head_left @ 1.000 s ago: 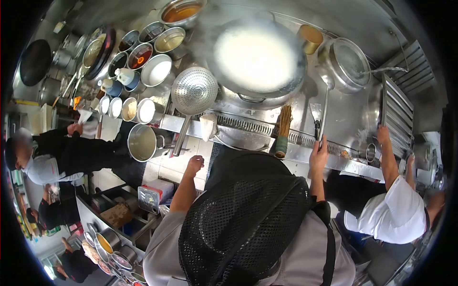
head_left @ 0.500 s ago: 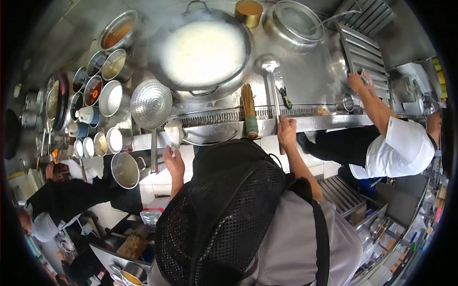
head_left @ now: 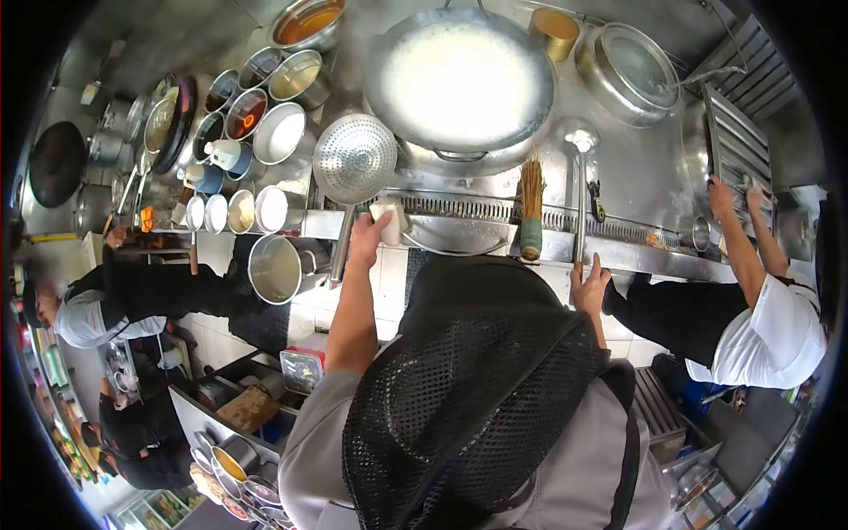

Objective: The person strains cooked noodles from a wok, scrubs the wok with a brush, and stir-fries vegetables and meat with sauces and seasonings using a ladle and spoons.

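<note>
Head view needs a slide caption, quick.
Left hand at pale cloth, right hand at ladle handle, wok beyond.

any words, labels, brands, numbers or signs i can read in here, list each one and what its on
No text can be read anywhere in this view.
Wok, strainer and ladle: no lettering shows.
Tin can: no lettering that I can make out.
Clear plastic box: any markings are too small and blurred to read.
Goods on the far-left shelves: too blurred to read.
</note>
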`<move>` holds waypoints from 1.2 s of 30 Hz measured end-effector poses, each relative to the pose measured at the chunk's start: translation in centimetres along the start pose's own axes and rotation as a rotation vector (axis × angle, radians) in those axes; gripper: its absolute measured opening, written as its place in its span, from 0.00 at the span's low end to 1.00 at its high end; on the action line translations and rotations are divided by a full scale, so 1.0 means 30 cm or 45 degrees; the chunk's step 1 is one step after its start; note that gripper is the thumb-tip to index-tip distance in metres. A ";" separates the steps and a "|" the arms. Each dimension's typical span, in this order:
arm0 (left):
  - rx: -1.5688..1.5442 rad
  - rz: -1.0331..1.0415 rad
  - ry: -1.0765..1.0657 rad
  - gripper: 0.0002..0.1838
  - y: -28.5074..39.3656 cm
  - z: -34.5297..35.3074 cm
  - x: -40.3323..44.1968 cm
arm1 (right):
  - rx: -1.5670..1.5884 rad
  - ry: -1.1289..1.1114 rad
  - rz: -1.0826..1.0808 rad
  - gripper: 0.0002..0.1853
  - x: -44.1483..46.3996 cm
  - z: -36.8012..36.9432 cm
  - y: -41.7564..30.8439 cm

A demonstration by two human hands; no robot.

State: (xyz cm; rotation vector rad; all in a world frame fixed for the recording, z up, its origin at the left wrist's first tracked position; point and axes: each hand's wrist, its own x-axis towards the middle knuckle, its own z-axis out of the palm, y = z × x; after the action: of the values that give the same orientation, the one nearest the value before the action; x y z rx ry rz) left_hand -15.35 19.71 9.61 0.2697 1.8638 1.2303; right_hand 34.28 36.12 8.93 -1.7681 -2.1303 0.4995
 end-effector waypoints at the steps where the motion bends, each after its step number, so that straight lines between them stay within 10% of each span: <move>1: -0.261 -0.029 -0.070 0.23 0.008 -0.011 -0.007 | -0.005 0.008 0.001 0.37 0.005 -0.003 -0.006; 8: -1.468 0.192 -0.915 0.34 0.268 0.047 -0.260 | 0.022 -0.092 0.034 0.39 0.039 -0.022 0.002; 14: -1.705 0.206 -1.082 0.38 0.357 0.052 -0.305 | -0.044 -0.332 0.051 0.45 0.052 0.046 0.021; 23: -0.727 0.364 -0.232 0.25 0.297 0.068 -0.327 | 0.210 -0.368 0.308 0.24 0.105 0.056 -0.010; 36: -0.628 0.246 0.166 0.20 0.187 0.204 -0.202 | 0.397 -0.141 0.310 0.18 0.077 0.105 0.068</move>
State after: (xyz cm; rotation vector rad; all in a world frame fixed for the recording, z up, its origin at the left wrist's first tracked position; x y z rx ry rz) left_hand -8.56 22.86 16.66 0.1001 1.6012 1.8305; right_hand 34.18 38.56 5.26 -1.8573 -1.7901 0.9565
